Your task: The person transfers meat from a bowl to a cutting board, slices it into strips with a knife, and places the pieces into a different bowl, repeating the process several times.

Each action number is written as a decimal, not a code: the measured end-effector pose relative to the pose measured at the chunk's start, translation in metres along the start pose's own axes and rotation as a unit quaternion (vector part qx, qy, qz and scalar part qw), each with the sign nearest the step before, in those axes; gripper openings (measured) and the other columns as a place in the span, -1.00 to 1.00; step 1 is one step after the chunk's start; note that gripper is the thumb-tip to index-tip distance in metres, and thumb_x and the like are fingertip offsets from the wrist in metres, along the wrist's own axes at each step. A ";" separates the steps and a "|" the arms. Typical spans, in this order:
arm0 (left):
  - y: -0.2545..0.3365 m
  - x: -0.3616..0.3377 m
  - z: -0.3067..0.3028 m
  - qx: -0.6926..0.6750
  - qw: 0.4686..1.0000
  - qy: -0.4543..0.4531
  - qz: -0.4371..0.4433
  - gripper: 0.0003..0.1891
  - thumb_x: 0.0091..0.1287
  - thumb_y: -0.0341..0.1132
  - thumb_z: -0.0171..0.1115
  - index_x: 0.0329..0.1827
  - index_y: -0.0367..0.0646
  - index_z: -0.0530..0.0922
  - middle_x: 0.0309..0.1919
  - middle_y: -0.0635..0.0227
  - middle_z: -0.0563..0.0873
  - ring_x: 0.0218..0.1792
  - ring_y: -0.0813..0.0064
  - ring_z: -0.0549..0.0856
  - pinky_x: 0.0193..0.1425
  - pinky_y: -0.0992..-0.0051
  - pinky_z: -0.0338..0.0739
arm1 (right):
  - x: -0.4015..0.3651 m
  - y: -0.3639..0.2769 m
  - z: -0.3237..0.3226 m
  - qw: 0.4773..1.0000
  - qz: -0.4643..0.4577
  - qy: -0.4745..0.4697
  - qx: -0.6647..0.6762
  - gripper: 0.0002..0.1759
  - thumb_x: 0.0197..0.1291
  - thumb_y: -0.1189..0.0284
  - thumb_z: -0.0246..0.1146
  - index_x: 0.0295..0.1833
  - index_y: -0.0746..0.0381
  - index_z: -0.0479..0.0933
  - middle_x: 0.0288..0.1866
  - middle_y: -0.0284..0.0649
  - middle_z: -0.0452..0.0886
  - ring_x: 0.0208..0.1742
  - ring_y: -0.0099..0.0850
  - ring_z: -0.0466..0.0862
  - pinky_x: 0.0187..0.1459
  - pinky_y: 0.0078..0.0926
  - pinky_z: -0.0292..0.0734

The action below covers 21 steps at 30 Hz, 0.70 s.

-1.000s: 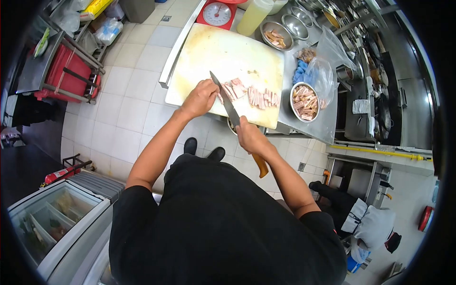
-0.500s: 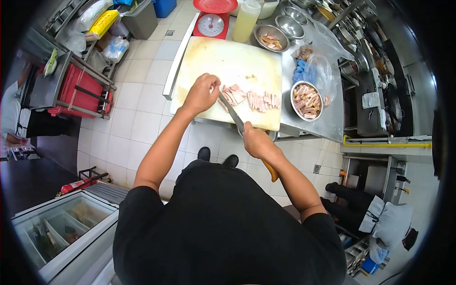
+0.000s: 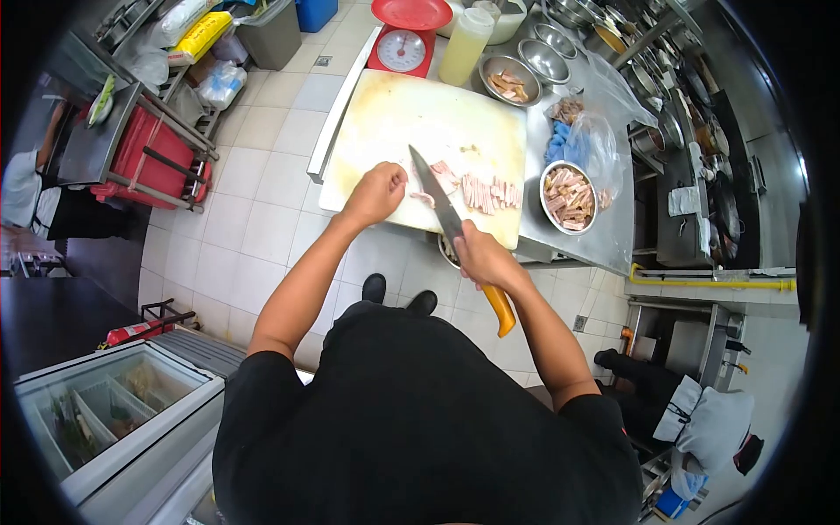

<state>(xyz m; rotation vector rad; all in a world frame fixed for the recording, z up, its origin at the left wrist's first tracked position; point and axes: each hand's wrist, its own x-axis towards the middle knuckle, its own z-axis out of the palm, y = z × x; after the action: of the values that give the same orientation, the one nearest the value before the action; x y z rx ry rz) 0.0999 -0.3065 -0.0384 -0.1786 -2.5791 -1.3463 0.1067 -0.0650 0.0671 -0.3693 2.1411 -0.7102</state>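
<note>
- At the upper centre of the head view, strips [image 3: 477,194] of meat are lined up near the lower edge of the board [image 3: 411,109]; a wider piece [image 3: 444,177] is seen left of them, just beside the blade.
- Left of the blade, a small scrap [image 3: 423,199] is left lying near the left hand [image 3: 376,194]. Its fingers are curled inward; whether anything is pinched cannot be told.
- Below the board's lower edge, the knife [image 3: 440,199] is gripped by the closed fingers of the right hand [image 3: 483,255], its tip aimed to the upper left.
- Right of the board, cut meat is held in a bowl [image 3: 573,232].
- Slicing appears to be in hand, with part of the meat uncut, it seems. For another cut, the piece would need to be steadied, with fingertips kept clear of the edge.
</note>
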 end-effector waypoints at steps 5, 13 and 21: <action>0.024 0.041 -0.021 -0.004 0.996 0.086 -0.008 -0.89 0.27 -0.47 0.29 -0.19 -0.29 0.62 -0.27 0.13 0.69 -0.30 0.31 0.69 -0.12 0.38 0.61 | -0.009 0.011 0.011 0.998 -0.013 0.043 -0.053 -0.71 0.53 0.35 -0.05 -0.02 0.43 0.26 -0.48 0.15 0.59 -0.62 -0.09 0.61 -0.48 -0.10 0.55; 0.006 0.107 0.064 0.336 0.898 -0.275 -0.071 -0.43 0.15 0.01 0.38 0.06 -0.30 0.69 0.15 -0.12 0.68 0.22 -0.06 0.62 0.41 0.05 0.39 | 0.021 0.038 0.040 0.975 -0.083 0.095 -0.184 -0.66 0.44 0.27 0.05 -0.01 0.38 0.37 -0.30 0.34 0.64 -0.22 0.26 0.68 -0.12 0.18 0.54; 0.042 0.116 0.041 0.162 0.945 -0.267 -0.099 -0.56 0.14 -0.19 0.38 -0.03 -0.37 0.63 -0.05 -0.22 0.72 0.05 -0.07 0.72 0.11 0.16 0.64 | 0.002 0.002 0.012 0.995 -0.021 -0.001 -0.099 -0.68 0.51 0.31 -0.04 0.01 0.42 0.29 -0.43 0.15 0.65 -0.57 -0.07 0.69 -0.42 -0.06 0.61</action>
<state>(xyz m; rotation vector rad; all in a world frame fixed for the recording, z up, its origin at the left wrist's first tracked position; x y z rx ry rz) -0.0089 -0.2481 0.0014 -0.2643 -3.3111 -1.0050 0.1150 -0.0685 0.0591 -0.5216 2.2148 -0.5211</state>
